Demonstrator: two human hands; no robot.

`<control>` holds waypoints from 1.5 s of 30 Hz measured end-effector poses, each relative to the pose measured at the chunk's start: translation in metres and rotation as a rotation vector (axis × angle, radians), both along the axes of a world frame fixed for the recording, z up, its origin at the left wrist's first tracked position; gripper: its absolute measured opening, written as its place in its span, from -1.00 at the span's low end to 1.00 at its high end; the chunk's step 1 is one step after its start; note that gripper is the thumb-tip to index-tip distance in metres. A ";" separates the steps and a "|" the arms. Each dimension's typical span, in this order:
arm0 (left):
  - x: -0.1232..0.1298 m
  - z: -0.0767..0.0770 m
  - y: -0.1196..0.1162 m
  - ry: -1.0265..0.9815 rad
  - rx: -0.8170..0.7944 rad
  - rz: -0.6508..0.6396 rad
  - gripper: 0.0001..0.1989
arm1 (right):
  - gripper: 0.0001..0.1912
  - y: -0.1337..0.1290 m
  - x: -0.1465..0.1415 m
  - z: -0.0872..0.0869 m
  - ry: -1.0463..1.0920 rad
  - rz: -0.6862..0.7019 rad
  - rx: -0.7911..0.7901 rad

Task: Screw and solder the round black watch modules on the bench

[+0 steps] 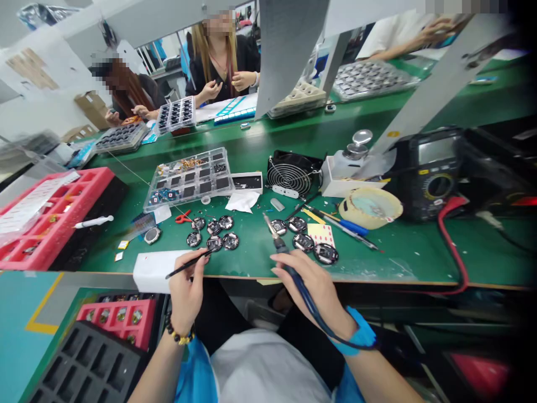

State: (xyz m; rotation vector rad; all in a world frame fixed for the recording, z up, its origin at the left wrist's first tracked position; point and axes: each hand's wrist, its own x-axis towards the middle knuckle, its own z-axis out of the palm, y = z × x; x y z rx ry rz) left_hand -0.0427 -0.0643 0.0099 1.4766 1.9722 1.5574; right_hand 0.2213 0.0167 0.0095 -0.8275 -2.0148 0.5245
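My left hand [188, 285] is closed around dark tweezers [191, 263], whose tips reach a round black circuit module [214, 243]. I cannot tell whether the tips grip any part of it. In my right hand [308, 282] is a soldering iron [279, 242], its metal tip pointing up and away from me over the bench. Several more round modules [230, 241] lie beside the tweezers' tips. To the right of the iron is another group, among them a larger module [325, 253]. A white block [155, 271] sits at the bench edge under my left wrist.
A clear compartment box [191, 176] stands behind the modules, with red-handled cutters [183, 217] before it. A fan [293, 172], a round yellowish tub [370, 207] and a multimeter [436, 168] line the right. Pink foam trays [104, 176] stand left. Co-workers [224, 67] sit opposite.
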 end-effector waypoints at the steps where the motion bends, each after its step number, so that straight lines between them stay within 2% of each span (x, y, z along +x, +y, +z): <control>1: -0.003 -0.001 -0.004 0.017 -0.015 0.001 -0.76 | -0.78 0.000 -0.009 0.000 -0.019 0.022 -0.002; 8: -0.002 -0.007 -0.013 0.137 -0.073 -0.116 -0.80 | -0.62 0.013 -0.067 -0.001 -0.170 0.023 0.089; 14: -0.003 -0.011 -0.014 0.092 -0.067 -0.124 -0.82 | -0.68 0.027 -0.099 0.000 -0.254 0.051 0.152; 17: -0.005 -0.014 -0.015 0.082 -0.067 -0.133 -0.81 | -0.71 0.028 -0.095 0.001 -0.266 0.084 0.141; 21: -0.006 -0.015 -0.015 0.046 -0.062 -0.146 -0.81 | -0.67 0.025 -0.068 0.000 -0.255 0.162 0.123; 23: -0.007 -0.016 -0.014 0.023 -0.069 -0.157 -0.81 | -0.65 0.024 -0.053 0.000 -0.245 0.139 0.145; 25: -0.006 -0.016 -0.012 0.003 -0.077 -0.168 -0.81 | -0.65 0.024 -0.044 0.001 -0.220 0.058 0.177; 28: -0.004 -0.016 -0.009 -0.009 -0.077 -0.185 -0.81 | -0.69 0.024 -0.046 0.003 -0.196 -0.047 0.196; 33: -0.003 -0.015 -0.009 0.021 -0.112 -0.211 -0.81 | -0.64 0.018 -0.062 0.005 -0.289 -0.042 0.117; 36: -0.005 -0.015 -0.013 0.045 -0.127 -0.199 -0.82 | -0.66 0.010 -0.059 0.007 -0.290 -0.056 0.088; 40: -0.005 -0.015 -0.014 0.060 -0.118 -0.187 -0.82 | -0.70 0.003 -0.046 0.010 -0.233 0.005 0.052; 45: -0.001 -0.011 -0.009 0.012 -0.131 -0.209 -0.80 | -0.59 0.010 -0.045 0.006 -0.222 0.150 0.126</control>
